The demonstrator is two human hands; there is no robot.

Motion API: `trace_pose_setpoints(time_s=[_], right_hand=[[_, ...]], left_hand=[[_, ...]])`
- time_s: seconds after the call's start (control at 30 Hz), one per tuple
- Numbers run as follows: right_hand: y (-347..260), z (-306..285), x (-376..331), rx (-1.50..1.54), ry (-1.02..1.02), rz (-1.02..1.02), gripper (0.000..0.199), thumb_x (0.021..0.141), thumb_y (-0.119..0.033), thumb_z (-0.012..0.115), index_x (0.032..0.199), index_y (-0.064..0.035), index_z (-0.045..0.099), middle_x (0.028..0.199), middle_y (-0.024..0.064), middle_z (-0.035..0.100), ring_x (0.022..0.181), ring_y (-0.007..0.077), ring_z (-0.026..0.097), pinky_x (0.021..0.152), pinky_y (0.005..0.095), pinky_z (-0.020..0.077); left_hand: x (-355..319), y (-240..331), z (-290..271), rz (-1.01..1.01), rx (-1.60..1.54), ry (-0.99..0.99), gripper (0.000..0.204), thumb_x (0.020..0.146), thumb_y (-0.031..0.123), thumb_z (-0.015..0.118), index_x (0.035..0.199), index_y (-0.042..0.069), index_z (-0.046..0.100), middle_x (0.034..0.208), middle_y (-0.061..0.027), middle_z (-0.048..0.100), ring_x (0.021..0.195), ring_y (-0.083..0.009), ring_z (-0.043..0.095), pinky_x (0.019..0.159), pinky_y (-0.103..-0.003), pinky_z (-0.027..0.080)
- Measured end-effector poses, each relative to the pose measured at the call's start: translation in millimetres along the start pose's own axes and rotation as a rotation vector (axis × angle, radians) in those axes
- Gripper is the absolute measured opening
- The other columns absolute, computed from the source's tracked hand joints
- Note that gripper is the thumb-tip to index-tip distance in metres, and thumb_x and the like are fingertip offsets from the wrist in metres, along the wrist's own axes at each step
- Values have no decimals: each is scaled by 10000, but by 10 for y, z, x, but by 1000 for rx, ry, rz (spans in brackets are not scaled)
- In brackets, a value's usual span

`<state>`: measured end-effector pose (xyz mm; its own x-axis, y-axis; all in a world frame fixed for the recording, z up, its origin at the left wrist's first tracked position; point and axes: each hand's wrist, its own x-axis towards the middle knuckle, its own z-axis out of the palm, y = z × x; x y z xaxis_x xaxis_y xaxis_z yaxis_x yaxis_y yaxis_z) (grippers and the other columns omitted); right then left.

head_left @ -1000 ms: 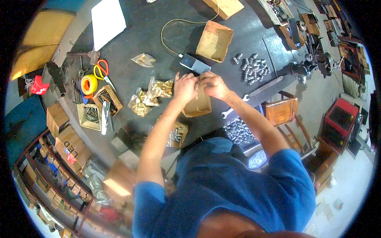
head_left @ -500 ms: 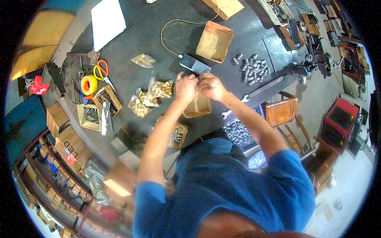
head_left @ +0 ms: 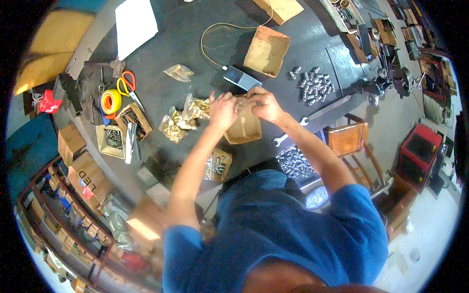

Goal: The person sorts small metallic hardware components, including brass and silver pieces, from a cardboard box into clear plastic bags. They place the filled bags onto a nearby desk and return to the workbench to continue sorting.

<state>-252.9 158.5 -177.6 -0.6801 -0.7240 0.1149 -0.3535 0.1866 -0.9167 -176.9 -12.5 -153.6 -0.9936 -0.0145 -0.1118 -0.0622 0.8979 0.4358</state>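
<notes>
Both my hands are over an open cardboard box point(head_left: 246, 133) on the dark table. Between them stretches what looks like a small clear plastic bag point(head_left: 242, 104). My left hand point(head_left: 224, 111) has its fingers closed on the bag's left side. My right hand point(head_left: 265, 104) pinches its right side. Just beyond my hands lies a grey and black power bank point(head_left: 242, 78) with a cable plugged in. Left of my left hand are several clear bags of brass-coloured parts point(head_left: 196, 108). A flatter clear bag point(head_left: 179, 73) lies farther off.
Another open cardboard box point(head_left: 266, 51) stands beyond the power bank. Silver metal parts point(head_left: 316, 87) lie loose at the right, near a wrench point(head_left: 290, 132). More fill a tray point(head_left: 294, 163) by my body. Scissors point(head_left: 129, 88) and yellow tape point(head_left: 111, 101) are at the left.
My hands have moved slightly apart, and the clear bag now shows stretched between them. The whole view has shifted a little.
</notes>
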Motion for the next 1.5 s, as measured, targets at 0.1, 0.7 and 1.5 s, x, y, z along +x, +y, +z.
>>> trace_pose_setpoints(time_s=[0.1,0.7,1.5], right_hand=[[14,2,-1,-5,-13,12,200,555,26,569,734,-23,646,895,108,580,878,278,560,774,340,467],[-14,-1,6,-42,5,-13,206,557,18,571,748,-9,644,891,115,590,879,285,560,784,343,463],[-180,72,78,-186,-136,-146,325,518,-43,602,837,-47,665,908,87,592,883,283,530,752,360,480]], left_hand=[[3,16,8,-8,-8,5,87,750,154,599,790,95,648,784,-78,568,859,-256,577,979,-491,296],[-41,15,10,54,69,22,91,774,147,576,775,69,621,799,-85,550,853,-253,571,992,-507,269],[-224,-72,48,10,-34,175,74,702,65,575,772,48,592,809,-104,547,858,-264,563,976,-464,299]])
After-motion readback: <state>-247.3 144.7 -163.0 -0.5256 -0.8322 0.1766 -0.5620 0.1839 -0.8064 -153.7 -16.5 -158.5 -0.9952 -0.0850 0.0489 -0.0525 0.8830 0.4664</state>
